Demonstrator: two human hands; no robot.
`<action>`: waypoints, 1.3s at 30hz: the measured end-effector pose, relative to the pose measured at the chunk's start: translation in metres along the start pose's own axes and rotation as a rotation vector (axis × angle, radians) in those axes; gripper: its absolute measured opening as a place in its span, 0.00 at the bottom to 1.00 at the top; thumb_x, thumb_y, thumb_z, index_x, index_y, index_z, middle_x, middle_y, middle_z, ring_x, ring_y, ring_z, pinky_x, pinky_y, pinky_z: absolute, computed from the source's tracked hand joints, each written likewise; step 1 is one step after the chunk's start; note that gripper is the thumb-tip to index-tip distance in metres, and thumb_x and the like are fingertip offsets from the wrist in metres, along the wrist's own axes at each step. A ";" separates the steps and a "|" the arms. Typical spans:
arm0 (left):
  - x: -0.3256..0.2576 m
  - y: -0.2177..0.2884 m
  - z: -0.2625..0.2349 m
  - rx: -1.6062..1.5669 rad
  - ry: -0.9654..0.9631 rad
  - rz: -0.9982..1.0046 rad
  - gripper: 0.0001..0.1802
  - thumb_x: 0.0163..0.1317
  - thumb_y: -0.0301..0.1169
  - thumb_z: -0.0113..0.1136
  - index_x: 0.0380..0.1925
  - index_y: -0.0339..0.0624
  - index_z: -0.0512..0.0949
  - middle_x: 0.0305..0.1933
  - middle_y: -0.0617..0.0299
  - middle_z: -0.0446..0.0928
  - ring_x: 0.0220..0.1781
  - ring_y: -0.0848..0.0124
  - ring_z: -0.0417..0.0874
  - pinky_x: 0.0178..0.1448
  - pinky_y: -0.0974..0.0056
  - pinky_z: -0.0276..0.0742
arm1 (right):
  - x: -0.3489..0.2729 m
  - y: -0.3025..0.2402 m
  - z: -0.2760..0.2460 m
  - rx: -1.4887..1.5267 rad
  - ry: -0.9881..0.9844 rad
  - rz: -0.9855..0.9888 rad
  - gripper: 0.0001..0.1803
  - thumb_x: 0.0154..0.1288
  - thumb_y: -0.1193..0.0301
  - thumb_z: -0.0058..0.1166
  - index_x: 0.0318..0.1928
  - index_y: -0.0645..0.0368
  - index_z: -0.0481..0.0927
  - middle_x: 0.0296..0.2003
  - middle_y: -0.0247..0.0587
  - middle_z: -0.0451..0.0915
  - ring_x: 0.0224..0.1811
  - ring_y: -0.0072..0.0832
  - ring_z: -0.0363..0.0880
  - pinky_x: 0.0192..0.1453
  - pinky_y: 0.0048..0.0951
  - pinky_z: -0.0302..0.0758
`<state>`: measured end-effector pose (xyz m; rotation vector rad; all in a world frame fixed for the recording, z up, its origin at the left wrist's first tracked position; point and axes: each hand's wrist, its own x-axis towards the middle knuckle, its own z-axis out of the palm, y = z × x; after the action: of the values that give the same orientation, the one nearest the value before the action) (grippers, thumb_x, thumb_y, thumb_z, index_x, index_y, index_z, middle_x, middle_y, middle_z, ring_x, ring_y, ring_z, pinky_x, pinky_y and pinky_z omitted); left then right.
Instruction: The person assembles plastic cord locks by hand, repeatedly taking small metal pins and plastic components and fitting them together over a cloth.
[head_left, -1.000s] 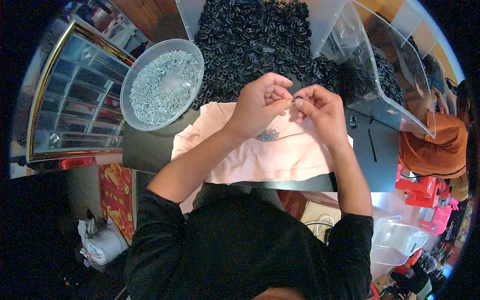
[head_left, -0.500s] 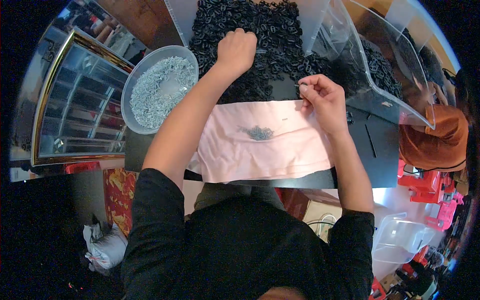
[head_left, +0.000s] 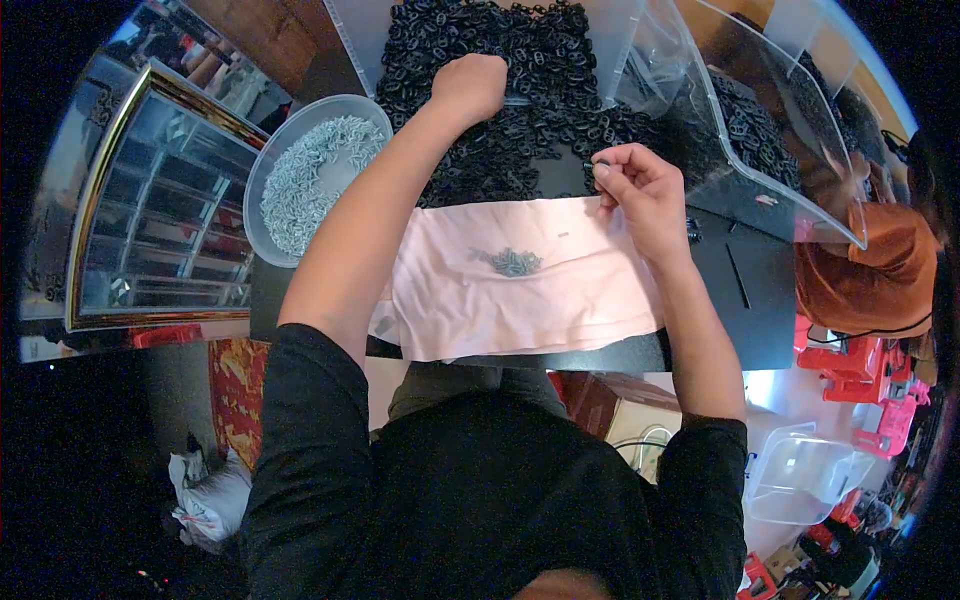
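Two bare hands work above a dark table (head_left: pixel 715 320), seen from over the person's head. The left hand (head_left: pixel 472 88) is the nearer one to a broad heap of small, black, oval pieces with holes (head_left: pixel 545 60). The heap lies directly beneath its fingers and spreads to both sides and beyond them. Those fingers curl downward, hidden behind the back of the hand, so whether they grip anything cannot be told.

The right hand (head_left: pixel 645 200) is well apart, to the right and closer to the body. Its thumb and forefinger are pinched together on a small dark piece (head_left: pixel 600 163); its long axis is too small to make out. From these fingertips, the heap lies to the left and farther away, its near edge close by.

A pale pink cloth (head_left: pixel 590 300) lies on the body side of both hands. On it, left of the right fingers and nearer the body, one short silver metal pin (head_left: pixel 563 235) lies roughly crosswise, left to right. Farther left along the cloth is a little pile of silver pins (head_left: pixel 517 263).
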<state>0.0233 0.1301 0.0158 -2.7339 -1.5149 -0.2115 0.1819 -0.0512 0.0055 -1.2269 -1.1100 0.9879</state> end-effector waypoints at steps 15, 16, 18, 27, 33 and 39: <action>-0.130 0.042 -0.011 -1.823 -0.407 -0.177 0.07 0.55 0.26 0.55 0.34 0.38 0.73 0.29 0.57 0.79 0.24 0.76 0.77 0.29 0.73 0.75 | -0.012 -0.012 0.003 0.008 -0.125 -0.010 0.09 0.58 0.80 0.49 0.40 0.66 0.78 0.25 0.33 0.73 0.23 0.17 0.71 0.26 0.17 0.71; -0.133 0.043 -0.010 -1.907 -0.428 -0.220 0.06 0.55 0.25 0.55 0.33 0.36 0.74 0.29 0.55 0.79 0.24 0.74 0.78 0.30 0.72 0.76 | -0.012 -0.013 0.005 0.004 -0.168 -0.032 0.09 0.59 0.80 0.49 0.40 0.66 0.78 0.25 0.33 0.73 0.23 0.17 0.71 0.27 0.17 0.71; -0.138 0.045 -0.008 -1.996 -0.453 -0.269 0.05 0.55 0.23 0.55 0.32 0.34 0.74 0.29 0.54 0.79 0.25 0.73 0.79 0.31 0.71 0.78 | -0.013 -0.012 0.008 -0.023 -0.187 -0.074 0.09 0.59 0.80 0.49 0.40 0.66 0.78 0.27 0.34 0.73 0.23 0.17 0.71 0.27 0.17 0.70; -0.143 0.049 0.005 -2.035 -0.401 -0.287 0.05 0.54 0.23 0.58 0.31 0.34 0.74 0.30 0.52 0.79 0.26 0.72 0.80 0.32 0.71 0.78 | -0.012 -0.012 0.008 -0.143 -0.191 -0.198 0.09 0.56 0.81 0.49 0.38 0.65 0.78 0.28 0.34 0.71 0.24 0.15 0.70 0.23 0.15 0.69; -0.145 0.050 0.006 -2.023 -0.371 -0.243 0.05 0.54 0.23 0.58 0.31 0.34 0.74 0.29 0.53 0.79 0.25 0.73 0.80 0.31 0.72 0.78 | -0.011 -0.014 0.009 -0.254 -0.250 -0.219 0.10 0.57 0.81 0.48 0.39 0.66 0.78 0.29 0.35 0.71 0.25 0.16 0.70 0.24 0.15 0.70; -0.146 0.052 0.007 -2.059 -0.357 -0.224 0.05 0.54 0.24 0.58 0.30 0.34 0.75 0.28 0.53 0.79 0.26 0.72 0.80 0.32 0.71 0.78 | -0.010 -0.018 0.008 -0.309 -0.284 -0.219 0.10 0.56 0.82 0.48 0.39 0.66 0.78 0.28 0.35 0.71 0.25 0.16 0.70 0.23 0.15 0.69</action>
<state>-0.0084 -0.0199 -0.0059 -3.5313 -2.3189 -2.7761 0.1722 -0.0611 0.0222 -1.1973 -1.6321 0.8607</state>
